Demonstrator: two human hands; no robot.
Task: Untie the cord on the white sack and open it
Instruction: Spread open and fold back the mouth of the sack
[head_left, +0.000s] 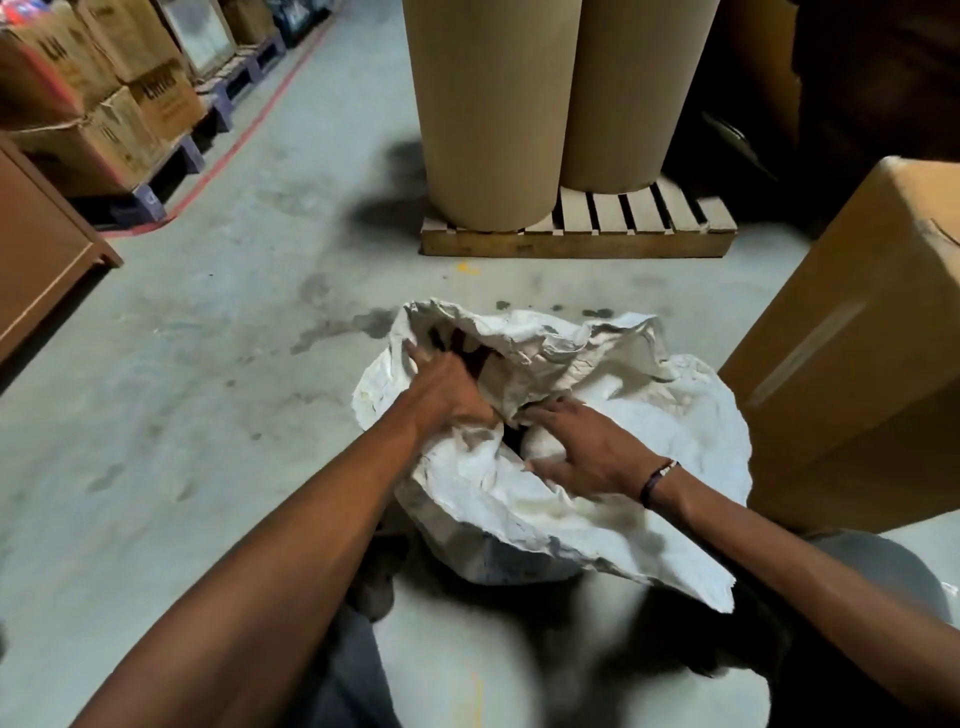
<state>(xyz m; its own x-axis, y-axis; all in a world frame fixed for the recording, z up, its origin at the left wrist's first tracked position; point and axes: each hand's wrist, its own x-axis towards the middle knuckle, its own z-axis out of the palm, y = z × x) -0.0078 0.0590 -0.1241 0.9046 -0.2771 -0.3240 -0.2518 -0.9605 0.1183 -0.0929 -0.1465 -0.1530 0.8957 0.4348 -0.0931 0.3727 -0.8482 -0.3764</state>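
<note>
Left hand (447, 387) grips the sack's rim at 11 o'clock. Right hand (582, 447) lies open with spread fingers on the cloth at 3 o'clock. No cord shows, and the white sack (649, 415) sits low in the middle, on the grey floor (208, 364), its mouth partly open. Best to pull both edges apart slowly. Brown boxes (104, 104) stand at 10 o'clock, big rolls (493, 114) at 12, another box (857, 338) at 3.
</note>
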